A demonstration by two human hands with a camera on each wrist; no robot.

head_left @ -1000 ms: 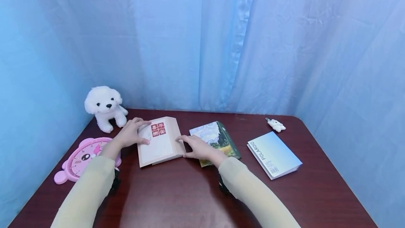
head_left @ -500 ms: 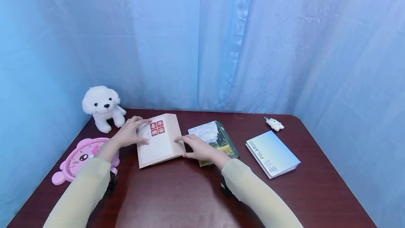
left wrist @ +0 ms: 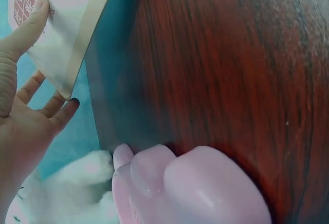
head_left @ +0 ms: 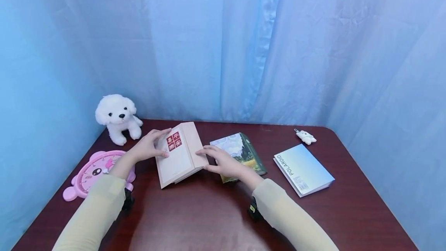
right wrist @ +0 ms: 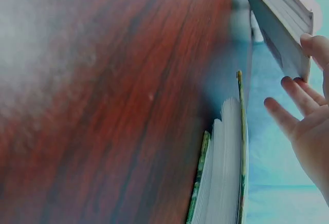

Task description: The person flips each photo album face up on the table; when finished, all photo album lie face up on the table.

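Note:
A cream-coloured book [head_left: 182, 162] with red squares of white characters on its cover is held between both hands, tilted above the dark table. My left hand [head_left: 148, 145] grips its left edge. In the left wrist view the thumb [left wrist: 32, 26] lies on the cover and the fingertips reach under the edge. My right hand [head_left: 224, 162] holds the opposite edge, where the book's thick side [right wrist: 280, 16] shows in the right wrist view, with the thumb on one face and fingers beneath. Just under that right hand lies a green book [head_left: 240, 150] with a painted landscape cover.
At the left a white plush dog [head_left: 120, 121] sits behind a pink bear-shaped clock [head_left: 92, 173]. A pale blue Polaroid album [head_left: 303, 169] lies at the right, with a small white plush keychain [head_left: 306, 137] behind it. Blue curtains [head_left: 195, 50] close off the table's back and sides.
The cream book has risen a little, tilted further and shifted slightly right, with both hands moving along. The other things stay where they were; the head view shifts slightly.

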